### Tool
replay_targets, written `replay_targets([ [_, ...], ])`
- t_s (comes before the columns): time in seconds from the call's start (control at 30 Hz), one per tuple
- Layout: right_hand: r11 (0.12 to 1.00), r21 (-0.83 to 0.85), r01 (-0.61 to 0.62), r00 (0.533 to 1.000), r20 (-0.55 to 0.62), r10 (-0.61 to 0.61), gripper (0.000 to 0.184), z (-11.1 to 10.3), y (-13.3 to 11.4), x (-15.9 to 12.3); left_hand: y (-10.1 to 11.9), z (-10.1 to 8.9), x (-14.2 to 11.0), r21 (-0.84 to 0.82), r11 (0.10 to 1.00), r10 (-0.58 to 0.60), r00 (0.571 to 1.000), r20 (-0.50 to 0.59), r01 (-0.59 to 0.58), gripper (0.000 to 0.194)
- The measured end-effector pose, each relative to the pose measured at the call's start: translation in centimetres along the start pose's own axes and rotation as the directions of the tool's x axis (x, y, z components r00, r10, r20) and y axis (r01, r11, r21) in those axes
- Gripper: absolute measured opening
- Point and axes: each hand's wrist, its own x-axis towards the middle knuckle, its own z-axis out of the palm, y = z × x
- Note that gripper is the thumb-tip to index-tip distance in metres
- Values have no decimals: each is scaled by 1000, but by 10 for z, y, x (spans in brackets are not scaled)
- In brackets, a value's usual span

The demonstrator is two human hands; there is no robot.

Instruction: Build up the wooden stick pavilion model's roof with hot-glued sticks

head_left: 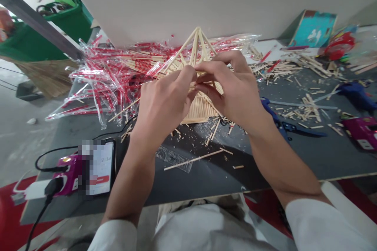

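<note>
A model built of thin wooden sticks (198, 110) stands on the dark table, with a pointed frame at its top and a floor of sticks laid side by side. In front of its middle, my left hand (167, 100) is closed, thumb and fingertips pressed together. My right hand (232, 86) meets it there, its fingers bent into a pinch. Whatever lies between the fingertips is hidden by the fingers. Nearer to me, a clear plastic ruler (173, 159) lies flat with a loose stick (193, 160) across it.
Chopsticks in red-printed clear wrappers (114, 74) pile up at the left. Blue-handled pliers (284, 125), cut stick pieces (309, 108) and a blue glue gun (357, 94) lie at the right. A phone (103, 168) and a purple power strip (69, 170) sit at front left.
</note>
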Motion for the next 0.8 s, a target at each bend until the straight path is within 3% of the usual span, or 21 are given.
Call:
replay_targets([
  [0.33,995,-60,80,997,6,-80,28,-6,3,0,3,3,-1,22,1000,21,1000,-9,-21,19],
  [0.53,990,-44,133,991,-15,-134,24,-32,0,2,8,3,1,25,999,49,997,-54,-47,14],
  [0.67,999,12,-50,997,58,49,32,-49,5,1,10,4,3,40,997,61,998,-11,-61,16],
  [0.8,979,65,-194,967,180,180,39,-47,15,-2,9,9,3,51,997,64,998,-22,-63,18],
])
